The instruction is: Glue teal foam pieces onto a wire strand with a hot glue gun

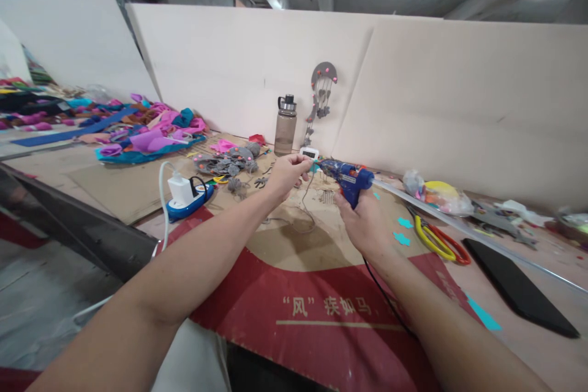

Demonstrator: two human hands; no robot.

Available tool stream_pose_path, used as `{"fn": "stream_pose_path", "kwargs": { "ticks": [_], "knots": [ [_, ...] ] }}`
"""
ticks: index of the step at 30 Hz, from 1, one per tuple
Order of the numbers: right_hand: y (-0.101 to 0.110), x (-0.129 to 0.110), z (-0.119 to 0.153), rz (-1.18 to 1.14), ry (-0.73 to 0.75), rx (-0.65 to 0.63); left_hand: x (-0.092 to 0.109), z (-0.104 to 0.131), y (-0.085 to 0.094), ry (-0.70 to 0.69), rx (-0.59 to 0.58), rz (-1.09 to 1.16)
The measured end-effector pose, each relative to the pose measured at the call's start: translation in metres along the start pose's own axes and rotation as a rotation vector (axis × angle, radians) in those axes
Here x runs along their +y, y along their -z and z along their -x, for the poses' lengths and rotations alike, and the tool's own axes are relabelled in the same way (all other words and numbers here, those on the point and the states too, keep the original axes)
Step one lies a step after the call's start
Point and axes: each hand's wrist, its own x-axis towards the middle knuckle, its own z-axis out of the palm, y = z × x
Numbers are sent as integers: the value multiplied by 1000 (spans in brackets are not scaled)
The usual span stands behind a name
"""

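Observation:
My right hand (362, 220) is wrapped round the handle of a blue glue gun (351, 180), whose nozzle points left. A clear glue stick (413, 201) runs out of its back end. In front of the nozzle, my left hand (290, 176) pinches a small turquoise piece (315, 166) between its fingertips. A thin grey cord (307, 199) hangs below that hand towards the cardboard (294, 248). Turquoise flower cut-outs (402, 239) lie to the right of the glue gun. Whether the nozzle touches the turquoise piece is too small to tell.
A bottle (285, 127) stands by the white board (220, 67). Left are grey felt pieces (220, 163), a blue power strip (189, 203) and colourful fabric (154, 135). Yellow-and-red-handled scissors (438, 242) and a black phone (519, 288) lie right. A grey hanging ornament (324, 71) is on the board.

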Motion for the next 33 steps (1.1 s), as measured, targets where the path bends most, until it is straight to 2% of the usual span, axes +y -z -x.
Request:
{"fn": "stream_pose_path", "kwargs": {
  "ticks": [33],
  "knots": [
    [-2, 1, 0, -29, 2, 16, 3, 1, -1, 3, -14, 11]
  ]
}}
